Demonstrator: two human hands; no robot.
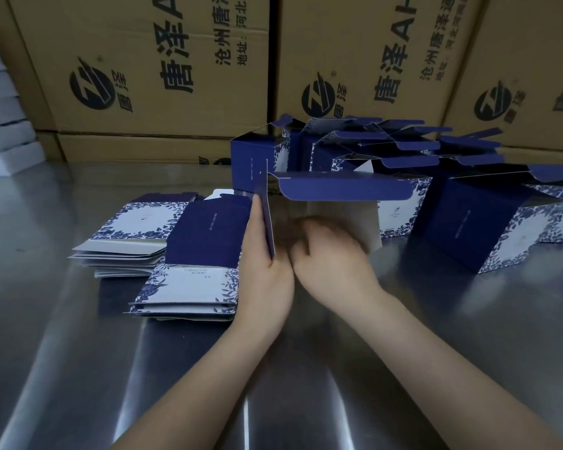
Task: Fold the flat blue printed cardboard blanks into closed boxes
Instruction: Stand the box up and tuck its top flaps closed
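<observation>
Two bare forearms reach forward over the steel table and meet at the half-folded box, which stands on the table straight ahead of the person. The left hand grasps the box's left wall, with its fingers lying up the outer face and the wall's lower edge running down into the hand by the thumb. The right hand is just beside it, reaching into the box's open grey interior. It is blurred, its fingers look bent inward, and I cannot tell whether they grasp anything. The box's dark blue lid flap stands out level above both hands.

Just left of the box, touching the left hand, lies a near stack of flat blanks, blue and white with leaf print. A second stack of blanks lies further left and a little beyond. Right of the box stands a folded box with its lid open. Behind the box a cluster of open-lidded boxes crowds together. Beyond these rise brown cartons with black printing. Far to the left of the box is a pile of white boxes.
</observation>
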